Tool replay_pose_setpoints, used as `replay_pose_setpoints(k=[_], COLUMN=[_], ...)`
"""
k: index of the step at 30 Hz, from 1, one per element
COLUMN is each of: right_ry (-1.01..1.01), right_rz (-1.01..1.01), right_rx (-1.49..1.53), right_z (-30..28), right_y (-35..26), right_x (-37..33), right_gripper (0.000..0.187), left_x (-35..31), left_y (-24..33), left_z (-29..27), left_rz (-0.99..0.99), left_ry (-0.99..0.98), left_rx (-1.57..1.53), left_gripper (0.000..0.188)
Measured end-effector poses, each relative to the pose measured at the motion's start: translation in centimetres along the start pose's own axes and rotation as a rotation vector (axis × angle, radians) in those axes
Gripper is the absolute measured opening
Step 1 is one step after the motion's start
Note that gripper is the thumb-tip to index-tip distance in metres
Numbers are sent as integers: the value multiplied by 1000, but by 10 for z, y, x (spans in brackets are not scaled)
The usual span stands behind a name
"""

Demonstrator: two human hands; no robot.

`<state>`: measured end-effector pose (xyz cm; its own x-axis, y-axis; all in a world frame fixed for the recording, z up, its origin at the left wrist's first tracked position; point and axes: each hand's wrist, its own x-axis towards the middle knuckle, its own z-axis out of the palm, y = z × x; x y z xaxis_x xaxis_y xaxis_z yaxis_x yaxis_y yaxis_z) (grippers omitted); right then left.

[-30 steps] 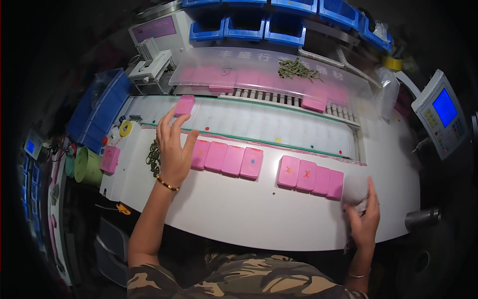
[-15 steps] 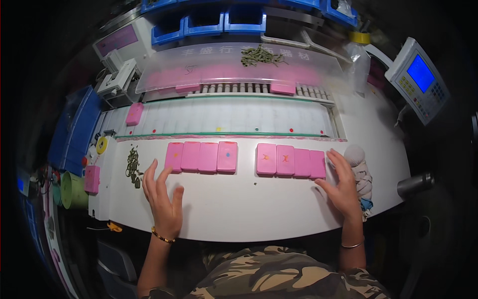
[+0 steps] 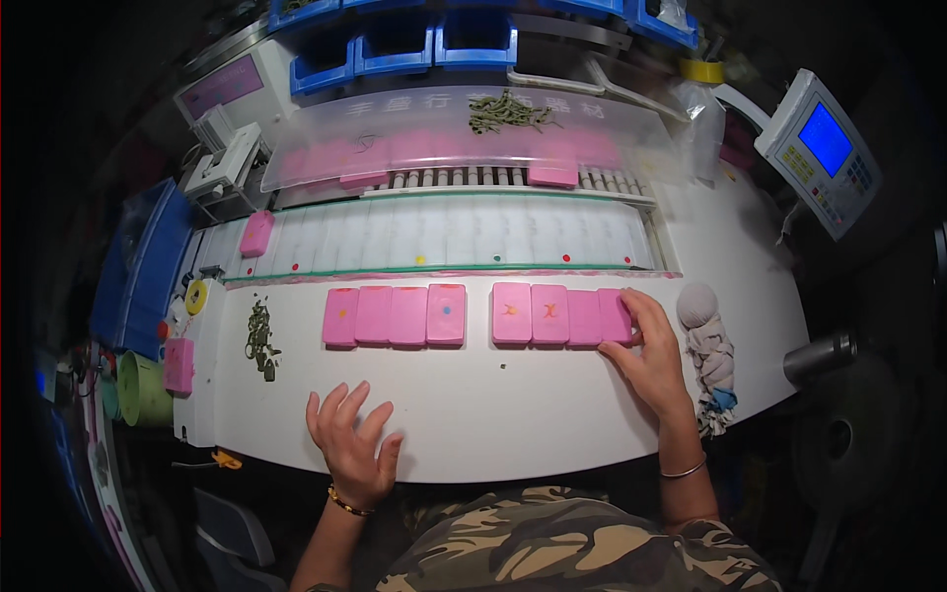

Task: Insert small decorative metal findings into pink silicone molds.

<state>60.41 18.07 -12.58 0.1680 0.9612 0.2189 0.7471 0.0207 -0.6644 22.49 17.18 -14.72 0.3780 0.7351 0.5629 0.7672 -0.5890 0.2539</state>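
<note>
Two rows of pink rounded blocks, which look like rubber moulds, lie on the white table. My right hand (image 3: 646, 355) is at the right end of the right row, its fingers along the side of the end pink block (image 3: 615, 316) and its thumb at that block's near edge. Two blocks in this row, such as this pink block (image 3: 549, 318), bear orange marks. In the left row, the rightmost pink block (image 3: 447, 321) has a blue dot. My left hand (image 3: 352, 444) is held nearer me, below that row, with fingers apart and nothing in them.
Green scraps (image 3: 259, 340) lie at the left. Behind the rows runs a long white tray strip (image 3: 444, 232), with a pink block (image 3: 256, 234) on its left end. A cloth bundle (image 3: 708, 355), a metal cylinder (image 3: 821, 360) and a keypad display (image 3: 821, 153) stand right.
My right hand has moved left against the right row, which has shifted slightly left. My left hand has left the left row's side and come back toward me.
</note>
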Motion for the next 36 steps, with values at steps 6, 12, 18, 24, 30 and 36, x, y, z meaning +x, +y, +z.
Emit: replay_pose_setpoints(k=[6, 12, 18, 24, 30, 36], right_ry=[-26, -41, -48, -72, -104, -233], right_rz=[-16, -27, -40, -66, -72, -59], right_rx=[-39, -93, -109, -124, -91, -67], right_z=[10, 17, 15, 13, 8, -8], right_y=[-11, -14, -13, -11, -10, -16], right_x=[6, 11, 10, 13, 14, 20], right_gripper=[64, 65, 64, 63, 62, 61], left_x=[-2, -2, -1, 0, 2, 2], left_y=[-1, -1, 0, 2, 3, 2], left_z=[2, 2, 3, 3, 4, 7], left_rz=[-28, -28, -28, -35, -30, -43], left_ry=[47, 65, 74, 80, 72, 79], left_rx=[-48, -36, -51, -42, -13, -21], left_gripper=[25, 24, 26, 29, 29, 31])
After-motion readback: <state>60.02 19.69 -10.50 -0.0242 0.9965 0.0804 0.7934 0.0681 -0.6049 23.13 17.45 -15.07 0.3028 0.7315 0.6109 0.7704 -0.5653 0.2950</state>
